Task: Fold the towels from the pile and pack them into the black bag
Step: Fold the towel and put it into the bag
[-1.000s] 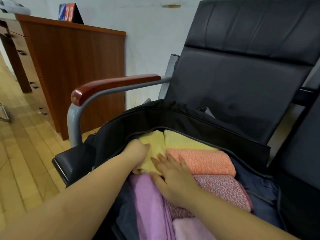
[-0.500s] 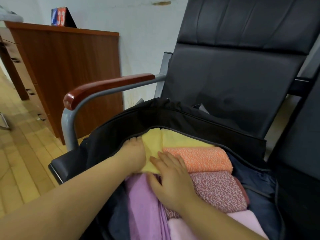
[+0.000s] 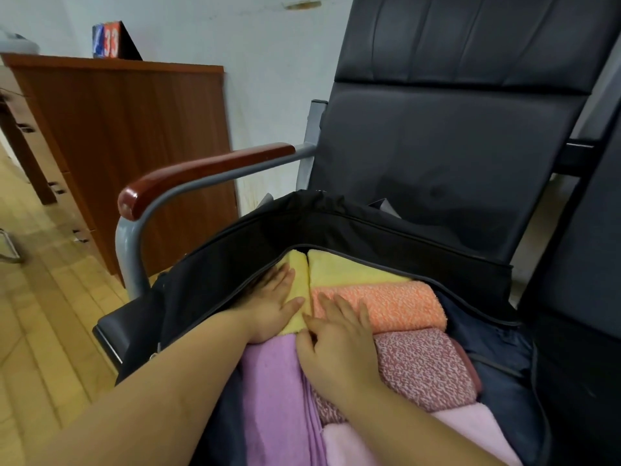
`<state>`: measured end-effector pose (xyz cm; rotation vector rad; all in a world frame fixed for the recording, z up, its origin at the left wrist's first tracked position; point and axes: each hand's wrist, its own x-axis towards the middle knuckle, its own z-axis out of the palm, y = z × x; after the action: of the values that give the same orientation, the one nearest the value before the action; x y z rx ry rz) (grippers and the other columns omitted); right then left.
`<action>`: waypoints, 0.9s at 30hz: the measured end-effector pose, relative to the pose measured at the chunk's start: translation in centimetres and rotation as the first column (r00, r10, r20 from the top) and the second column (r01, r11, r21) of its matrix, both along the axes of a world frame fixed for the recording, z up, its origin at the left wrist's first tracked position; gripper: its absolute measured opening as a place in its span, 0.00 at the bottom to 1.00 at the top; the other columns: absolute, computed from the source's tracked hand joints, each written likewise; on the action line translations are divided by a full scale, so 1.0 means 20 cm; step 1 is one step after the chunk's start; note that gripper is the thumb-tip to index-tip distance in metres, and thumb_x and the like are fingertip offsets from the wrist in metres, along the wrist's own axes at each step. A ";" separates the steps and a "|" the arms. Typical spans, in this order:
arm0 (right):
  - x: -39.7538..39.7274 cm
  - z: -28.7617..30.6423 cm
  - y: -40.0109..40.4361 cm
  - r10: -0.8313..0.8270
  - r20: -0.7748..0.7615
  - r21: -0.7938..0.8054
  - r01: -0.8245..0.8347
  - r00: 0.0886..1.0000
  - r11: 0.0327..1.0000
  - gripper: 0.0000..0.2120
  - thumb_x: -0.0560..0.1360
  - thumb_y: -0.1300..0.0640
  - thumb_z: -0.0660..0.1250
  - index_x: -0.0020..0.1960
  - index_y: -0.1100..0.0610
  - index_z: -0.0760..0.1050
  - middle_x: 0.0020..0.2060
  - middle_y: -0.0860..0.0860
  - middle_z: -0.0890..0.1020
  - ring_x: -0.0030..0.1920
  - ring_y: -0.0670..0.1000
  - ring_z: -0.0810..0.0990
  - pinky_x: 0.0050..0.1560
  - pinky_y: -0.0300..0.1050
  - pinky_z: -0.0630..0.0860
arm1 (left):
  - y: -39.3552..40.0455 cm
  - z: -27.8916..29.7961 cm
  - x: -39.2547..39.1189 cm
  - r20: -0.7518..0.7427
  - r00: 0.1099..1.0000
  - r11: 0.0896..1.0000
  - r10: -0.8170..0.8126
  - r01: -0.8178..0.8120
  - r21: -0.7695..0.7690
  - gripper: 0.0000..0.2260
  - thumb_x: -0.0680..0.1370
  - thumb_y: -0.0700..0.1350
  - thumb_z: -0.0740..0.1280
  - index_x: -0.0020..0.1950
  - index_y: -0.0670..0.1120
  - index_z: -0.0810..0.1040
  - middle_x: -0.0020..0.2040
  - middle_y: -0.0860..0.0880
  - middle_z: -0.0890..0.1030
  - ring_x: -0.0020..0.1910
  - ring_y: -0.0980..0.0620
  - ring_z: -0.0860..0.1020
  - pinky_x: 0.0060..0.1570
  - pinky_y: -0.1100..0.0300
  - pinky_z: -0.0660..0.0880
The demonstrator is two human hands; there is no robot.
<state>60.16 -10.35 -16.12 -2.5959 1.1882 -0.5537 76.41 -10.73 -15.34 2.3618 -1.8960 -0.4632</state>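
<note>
An open black bag point(image 3: 255, 243) lies on a black chair seat and holds several folded towels. A yellow towel point(image 3: 339, 270) sits at the back, an orange one point(image 3: 389, 304) in front of it, then a dark pink speckled one point(image 3: 426, 368). A lilac towel point(image 3: 272, 391) and a pale pink one point(image 3: 470, 428) lie nearest me. My left hand point(image 3: 272, 304) presses flat on a narrow yellow towel point(image 3: 299, 284) at the bag's left side. Beside it, my right hand point(image 3: 339, 338) rests with straight fingers on the orange and speckled towels.
The chair's tall black back point(image 3: 447, 129) rises behind the bag, with a red-brown armrest point(image 3: 201, 173) on a grey frame at the left. A wooden cabinet point(image 3: 124, 142) stands further left on a tiled floor point(image 3: 43, 314). Another black seat point(image 3: 584, 297) borders the right.
My left hand has slid further into the bag along the narrow yellow towel and flattened. My right hand has shifted a little toward the back, onto the orange towel's edge.
</note>
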 end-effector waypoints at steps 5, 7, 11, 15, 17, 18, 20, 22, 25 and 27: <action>-0.01 0.11 -0.03 0.088 -0.155 0.229 -0.051 0.984 0.972 0.26 0.78 0.47 0.47 0.74 0.49 0.64 0.78 0.50 0.53 0.77 0.50 0.47 0.74 0.54 0.36 | 0.05 0.09 -0.08 0.067 0.998 0.998 0.005 -0.009 0.057 0.26 0.84 0.54 0.47 0.79 0.44 0.44 0.79 0.47 0.41 0.77 0.50 0.41 0.73 0.58 0.39; -0.08 0.20 -0.04 0.119 -0.169 0.278 -0.069 0.978 0.958 0.23 0.81 0.49 0.50 0.75 0.49 0.62 0.78 0.52 0.52 0.77 0.52 0.48 0.75 0.54 0.39 | 0.10 0.15 -0.14 0.032 0.999 0.999 -0.006 0.005 0.045 0.24 0.85 0.51 0.47 0.78 0.43 0.49 0.79 0.45 0.47 0.78 0.50 0.46 0.73 0.59 0.43; -0.39 0.30 -0.01 0.027 -0.208 0.166 0.008 0.978 0.986 0.27 0.81 0.43 0.52 0.78 0.47 0.53 0.78 0.52 0.48 0.78 0.51 0.44 0.74 0.54 0.38 | 0.21 0.26 -0.33 0.018 0.998 0.996 -0.054 0.055 -0.073 0.25 0.83 0.56 0.47 0.77 0.47 0.58 0.78 0.47 0.58 0.76 0.52 0.56 0.73 0.61 0.51; -0.84 0.37 0.13 -0.117 -0.175 0.106 0.137 0.978 0.985 0.29 0.80 0.43 0.57 0.78 0.47 0.52 0.78 0.49 0.47 0.78 0.50 0.42 0.74 0.52 0.37 | 0.31 0.42 -0.71 0.211 0.950 0.949 -0.232 0.269 -0.165 0.27 0.80 0.59 0.42 0.77 0.51 0.59 0.77 0.51 0.60 0.75 0.53 0.59 0.71 0.62 0.51; -1.10 0.39 0.23 -0.177 -0.166 0.089 0.194 0.970 0.977 0.31 0.79 0.44 0.58 0.78 0.47 0.51 0.78 0.48 0.47 0.78 0.49 0.42 0.75 0.51 0.38 | 0.37 0.47 -0.98 0.257 0.899 0.890 -0.355 0.410 -0.202 0.36 0.72 0.63 0.35 0.77 0.51 0.58 0.76 0.52 0.61 0.74 0.55 0.60 0.70 0.64 0.50; -1.24 0.39 0.28 -0.209 -0.165 0.084 0.225 0.964 0.971 0.31 0.79 0.44 0.58 0.78 0.47 0.50 0.78 0.48 0.47 0.78 0.49 0.42 0.75 0.50 0.39 | 0.39 0.48 -1.11 0.241 0.883 0.866 -0.403 0.453 -0.212 0.39 0.69 0.64 0.35 0.77 0.51 0.58 0.76 0.52 0.62 0.73 0.55 0.60 0.70 0.65 0.50; -1.51 0.38 0.39 -0.277 -0.163 0.096 0.295 0.947 0.951 0.32 0.79 0.44 0.58 0.78 0.47 0.49 0.78 0.48 0.47 0.78 0.49 0.42 0.75 0.49 0.40 | 0.42 0.47 -1.39 0.203 0.846 0.814 -0.494 0.531 -0.234 0.37 0.72 0.66 0.38 0.77 0.51 0.58 0.75 0.52 0.63 0.73 0.55 0.60 0.70 0.64 0.50; -1.79 0.37 0.49 -0.348 -0.169 0.105 0.368 0.922 0.924 0.32 0.79 0.45 0.59 0.78 0.47 0.48 0.78 0.48 0.48 0.78 0.49 0.42 0.75 0.49 0.41 | 0.45 0.47 -1.68 0.183 0.794 0.756 -0.579 0.607 -0.244 0.27 0.80 0.62 0.48 0.77 0.51 0.57 0.76 0.53 0.62 0.74 0.56 0.58 0.71 0.64 0.49; -2.17 0.36 0.62 -0.457 -0.165 0.083 0.474 0.874 0.876 0.31 0.79 0.46 0.60 0.78 0.48 0.51 0.78 0.49 0.50 0.78 0.50 0.44 0.75 0.50 0.41 | 0.51 0.47 -2.07 0.144 0.723 0.689 -0.676 0.689 -0.226 0.24 0.82 0.57 0.53 0.77 0.52 0.57 0.76 0.54 0.61 0.75 0.57 0.58 0.72 0.63 0.49; -2.40 0.37 0.70 -0.534 -0.138 0.067 0.546 0.834 0.835 0.31 0.79 0.46 0.60 0.78 0.47 0.52 0.78 0.48 0.52 0.78 0.49 0.44 0.75 0.49 0.41 | 0.54 0.48 -2.30 0.110 0.683 0.663 -0.722 0.729 -0.172 0.24 0.82 0.58 0.53 0.77 0.52 0.58 0.76 0.54 0.62 0.75 0.57 0.58 0.72 0.62 0.53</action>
<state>12.19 3.70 -8.75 -2.2055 1.9579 -0.4251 30.31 -0.02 -5.69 1.3909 -2.7094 -0.2396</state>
